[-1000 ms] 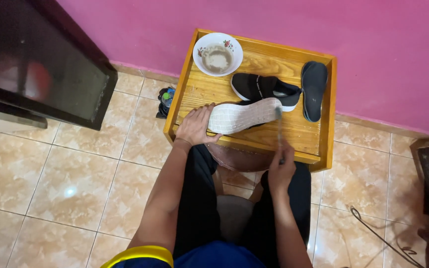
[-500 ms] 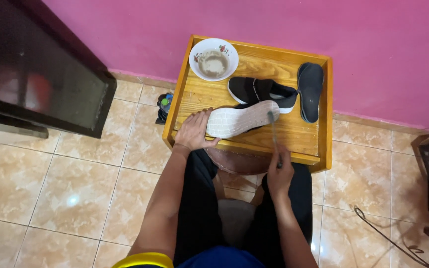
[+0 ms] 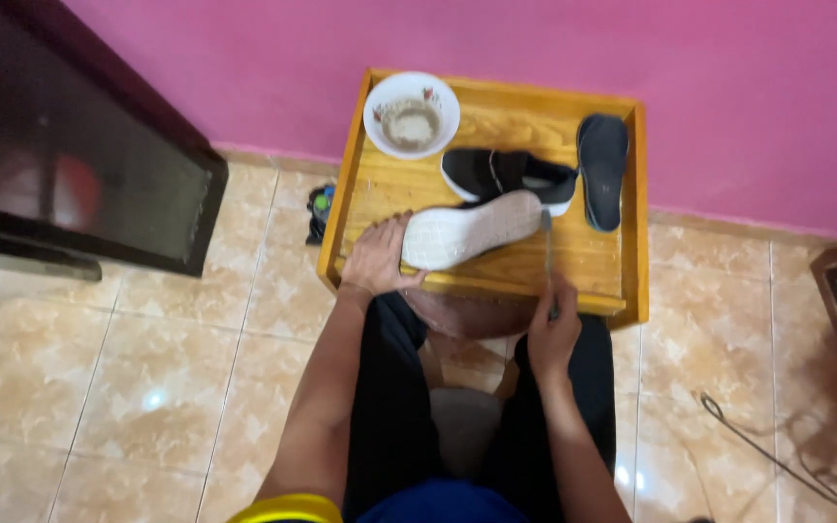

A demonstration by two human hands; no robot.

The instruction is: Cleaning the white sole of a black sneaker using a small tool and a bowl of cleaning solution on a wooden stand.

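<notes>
left grip: fingers closed on the heel end of the white shoe sole, which lies flat on the wooden desk | right grip: clenched on a thin tool, tip touching the sole's toe end | black shoe just behind the sole | bowl at desk's back left corner
</notes>
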